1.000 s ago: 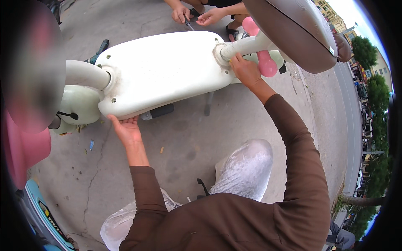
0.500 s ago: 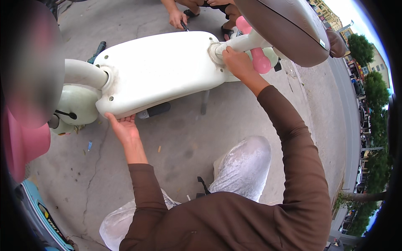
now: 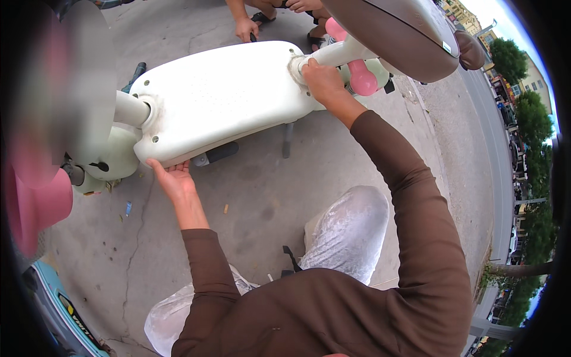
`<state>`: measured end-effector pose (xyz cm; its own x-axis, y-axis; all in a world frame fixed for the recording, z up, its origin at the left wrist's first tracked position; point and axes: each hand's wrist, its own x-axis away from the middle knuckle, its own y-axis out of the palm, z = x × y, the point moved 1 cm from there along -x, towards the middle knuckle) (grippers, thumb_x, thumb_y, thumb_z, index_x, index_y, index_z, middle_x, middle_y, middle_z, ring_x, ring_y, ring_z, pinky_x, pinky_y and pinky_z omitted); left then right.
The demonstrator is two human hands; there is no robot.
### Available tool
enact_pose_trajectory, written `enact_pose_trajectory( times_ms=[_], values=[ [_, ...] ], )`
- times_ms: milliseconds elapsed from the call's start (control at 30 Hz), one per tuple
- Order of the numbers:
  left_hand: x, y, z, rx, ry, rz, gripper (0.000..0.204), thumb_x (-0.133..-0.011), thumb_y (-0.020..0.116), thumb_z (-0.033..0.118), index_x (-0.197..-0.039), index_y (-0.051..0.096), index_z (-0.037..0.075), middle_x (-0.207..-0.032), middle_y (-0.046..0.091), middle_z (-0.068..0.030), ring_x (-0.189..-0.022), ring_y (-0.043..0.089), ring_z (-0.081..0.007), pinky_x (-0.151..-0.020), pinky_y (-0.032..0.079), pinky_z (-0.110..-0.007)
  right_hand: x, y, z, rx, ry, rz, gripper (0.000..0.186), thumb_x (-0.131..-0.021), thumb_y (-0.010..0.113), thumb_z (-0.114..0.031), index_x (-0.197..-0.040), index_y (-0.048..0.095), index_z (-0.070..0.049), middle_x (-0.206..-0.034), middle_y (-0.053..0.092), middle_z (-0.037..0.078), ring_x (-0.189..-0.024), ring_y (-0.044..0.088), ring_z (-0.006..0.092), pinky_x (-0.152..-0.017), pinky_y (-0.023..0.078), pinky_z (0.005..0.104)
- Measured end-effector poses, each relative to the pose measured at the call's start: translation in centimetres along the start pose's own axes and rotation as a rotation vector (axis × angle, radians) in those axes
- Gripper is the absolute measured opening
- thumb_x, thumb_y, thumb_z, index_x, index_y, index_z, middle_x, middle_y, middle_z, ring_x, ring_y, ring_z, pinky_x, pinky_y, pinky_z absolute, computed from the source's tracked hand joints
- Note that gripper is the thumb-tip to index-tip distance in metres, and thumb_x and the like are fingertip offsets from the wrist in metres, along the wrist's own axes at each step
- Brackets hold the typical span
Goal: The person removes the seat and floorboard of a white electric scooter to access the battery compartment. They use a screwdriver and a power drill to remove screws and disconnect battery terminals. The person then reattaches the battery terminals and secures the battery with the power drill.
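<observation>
A long white plastic body cover (image 3: 220,95) spans the middle of a white electric scooter, with screw holes near its corners and dirt around both tube openings. My left hand (image 3: 175,181) grips its near left corner, thumb on the side and fingers curled under the lower edge. My right hand (image 3: 324,83) is closed at the cover's right end, fingertips at the rim beside the white seat tube (image 3: 339,52); exactly what they pinch is hidden. Beyond the cover, another person's hand (image 3: 245,28) holds a dark-handled tool, its lower part out of sight.
A brown seat (image 3: 395,33) overhangs the upper right. Pink rounded parts (image 3: 363,80) sit below it. A kickstand (image 3: 287,143) and a dark foot peg (image 3: 223,151) show under the cover. At the lower left stands a light-blue vehicle (image 3: 62,303). A road runs along the right.
The view has shifted slightly, so the seat and cover sit a little further left and up. The other person's tool is now mostly hidden behind the cover. Both my hands keep their places.
</observation>
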<state>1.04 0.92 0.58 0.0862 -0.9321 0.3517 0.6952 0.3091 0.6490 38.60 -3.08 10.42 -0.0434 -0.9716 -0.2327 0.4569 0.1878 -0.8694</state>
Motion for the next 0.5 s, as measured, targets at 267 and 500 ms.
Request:
enact_pose_trajectory(
  times_ms=[267, 500],
  values=[
    [-0.5, -0.5, -1.0, -0.024, -0.003, 0.005, 0.077, -0.089, 0.043, 0.065, -0.14, 0.033, 0.008, -0.135, 0.043, -0.0153, -0.117, 0.048, -0.0275, -0.091, 0.043, -0.042, 2.1, 0.3, 3.1, -0.076, -0.152, 0.091, 0.01, -0.075, 0.059, -0.005, -0.085, 0.059, -0.003, -0.093, 0.059, 0.009, -0.068, 0.067, 0.0285, -0.059, 0.056, 0.0385],
    [0.2, 0.7, -1.7, 0.141, 0.004, -0.031, 0.08, -0.088, 0.046, 0.064, -0.143, 0.026, 0.009, -0.142, 0.032, -0.0123, -0.131, 0.035, -0.0311, -0.109, 0.031, -0.053, -2.2, -0.7, -1.9, -0.018, -0.004, -0.06, 0.016, -0.076, 0.063, -0.007, -0.089, 0.072, -0.006, -0.091, 0.067, 0.011, -0.072, 0.069, 0.0203, -0.056, 0.055, 0.0296]
  ],
)
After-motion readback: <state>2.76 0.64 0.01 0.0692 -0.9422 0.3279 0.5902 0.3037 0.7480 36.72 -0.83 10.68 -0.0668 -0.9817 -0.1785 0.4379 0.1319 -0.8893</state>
